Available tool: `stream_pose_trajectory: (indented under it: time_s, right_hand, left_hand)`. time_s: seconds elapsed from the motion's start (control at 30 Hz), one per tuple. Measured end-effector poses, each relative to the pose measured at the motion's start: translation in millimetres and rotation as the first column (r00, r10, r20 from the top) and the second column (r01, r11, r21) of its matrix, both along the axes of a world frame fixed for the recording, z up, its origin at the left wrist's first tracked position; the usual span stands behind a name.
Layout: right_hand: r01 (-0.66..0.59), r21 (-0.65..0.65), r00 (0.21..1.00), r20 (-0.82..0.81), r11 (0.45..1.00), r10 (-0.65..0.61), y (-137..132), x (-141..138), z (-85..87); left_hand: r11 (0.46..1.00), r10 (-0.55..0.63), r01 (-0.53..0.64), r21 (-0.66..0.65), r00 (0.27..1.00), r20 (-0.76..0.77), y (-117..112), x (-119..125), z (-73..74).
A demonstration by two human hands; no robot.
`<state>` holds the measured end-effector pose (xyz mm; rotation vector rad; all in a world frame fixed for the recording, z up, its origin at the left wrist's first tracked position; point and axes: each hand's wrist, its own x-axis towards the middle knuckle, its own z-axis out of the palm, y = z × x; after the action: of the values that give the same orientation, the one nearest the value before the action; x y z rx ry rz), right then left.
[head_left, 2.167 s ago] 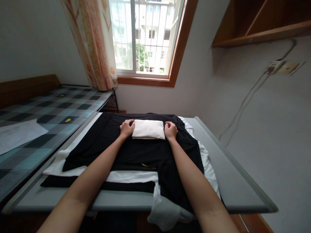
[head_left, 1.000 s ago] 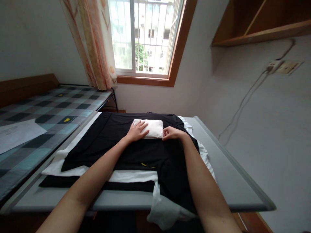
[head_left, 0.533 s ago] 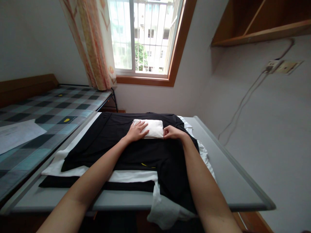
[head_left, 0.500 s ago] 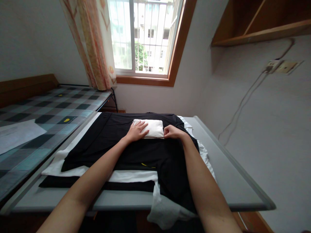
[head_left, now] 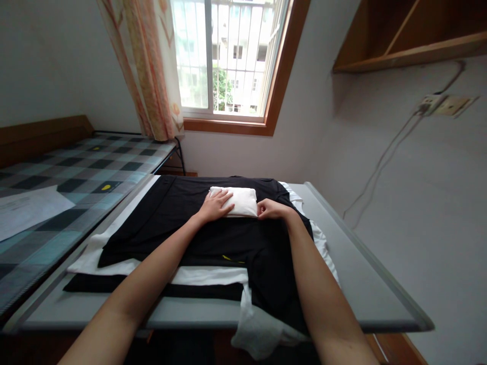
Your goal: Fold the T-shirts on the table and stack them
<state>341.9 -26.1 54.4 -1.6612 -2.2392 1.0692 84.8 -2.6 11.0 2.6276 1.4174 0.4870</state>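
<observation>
A small folded white cloth [head_left: 244, 199] lies on a black T-shirt [head_left: 228, 233], which is spread over white and black garments. My left hand [head_left: 215, 205] rests flat on the left part of the white cloth, its fingers spread. At the cloth's lower right corner, my right hand [head_left: 272, 208] is closed, with curled fingers that seem to pinch the edge. Its fingertips are partly hidden. Below the black shirt, a white garment [head_left: 209, 275] shows, and one of its sleeves hangs over the front edge of the grey table [head_left: 198, 312].
A checkered mattress [head_left: 114, 165] with a sheet of paper [head_left: 30, 208] on it stands to the left. Behind the table are a window [head_left: 236, 61] and a curtain [head_left: 152, 76]. On the right wall, a plugged-in cord [head_left: 380, 159] hangs below a wooden shelf [head_left: 411, 55].
Both hands stay in place on the white cloth. The whole view has shifted very slightly; nothing else visibly differs.
</observation>
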Motion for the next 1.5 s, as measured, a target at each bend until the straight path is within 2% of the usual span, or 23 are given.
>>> stream_pose_trajectory:
  time_s: [0.1, 0.2, 0.27, 0.37, 0.43, 0.53, 0.67, 0.9, 0.97, 1.07, 1.2, 1.27, 1.37, 1.5]
  right_hand:
    - [-0.042, -0.008, 0.999, -0.008, 0.999, 0.042, -2.8, -2.5, 7.6]
    - [0.029, 0.174, 0.999, 0.012, 0.984, -0.032, -3.4, -13.0, 12.2]
    - [0.146, 0.351, 0.988, -0.003, 0.925, -0.155, -2.1, -25.9, 9.8]
    - [0.303, 0.555, 0.943, -0.057, 0.775, -0.328, 0.9, -49.7, -4.2]
    - [0.285, 0.623, 0.944, -0.049, 0.728, -0.327, 2.3, -63.3, -17.5]
    - [0.175, 0.604, 0.967, 0.043, 0.778, -0.251, 3.1, -74.4, -34.8]
    - [0.113, 0.512, 0.960, 0.165, 0.851, -0.227, 4.5, -75.4, -44.3]
    - [0.099, 0.518, 0.958, 0.181, 0.850, -0.222, 8.0, -73.5, -50.0]
    - [0.119, 0.557, 0.965, 0.130, 0.822, -0.228, 7.6, -72.7, -52.0]
    - [0.228, 0.632, 0.959, -0.016, 0.741, -0.282, 7.2, -68.4, -52.7]
    - [0.472, 0.677, 0.860, -0.213, 0.564, -0.464, 9.1, -56.8, -50.2]
    - [0.556, 0.672, 0.802, -0.278, 0.490, -0.529, 10.4, -50.9, -49.3]
    - [0.624, 0.630, 0.753, -0.327, 0.462, -0.571, 11.6, -45.9, -49.1]
    - [0.669, 0.575, 0.722, -0.352, 0.471, -0.596, 11.3, -46.4, -48.6]
  left_hand:
    - [1.000, 0.000, 0.000, 0.000, 1.000, 0.007, 0.0, 0.1, 0.1]
    - [1.000, -0.002, 0.002, -0.004, 1.000, 0.013, -0.2, 0.1, 0.6]
    - [1.000, -0.004, 0.004, -0.006, 1.000, 0.016, -0.3, 0.0, 1.1]
    - [1.000, -0.010, 0.010, -0.004, 1.000, 0.016, -0.1, -0.6, 1.0]
    - [1.000, -0.016, 0.016, 0.001, 1.000, 0.019, 0.4, -1.0, 0.1]
    - [1.000, -0.019, 0.018, 0.011, 0.999, 0.036, 1.5, -1.3, -2.0]
    - [1.000, -0.017, 0.016, 0.025, 0.999, 0.045, 2.8, -0.8, -4.2]
    - [1.000, 0.014, -0.014, 0.023, 1.000, -0.001, 3.5, 0.6, -5.5]
    - [1.000, 0.007, -0.007, 0.013, 1.000, -0.006, 4.0, -0.4, -4.2]
    - [0.999, -0.021, 0.020, 0.040, 0.999, 0.024, 4.1, -3.3, 2.9]
    - [0.963, -0.226, 0.202, 0.178, 0.966, 0.126, -1.5, -1.7, 18.3]
    - [0.933, -0.330, 0.309, 0.185, 0.939, 0.094, -6.4, 3.7, 22.7]
    - [0.903, -0.396, 0.396, 0.169, 0.918, -0.030, -13.1, 13.4, 21.4]
    - [0.909, -0.356, 0.362, 0.207, 0.932, -0.071, -16.9, 19.1, 15.7]
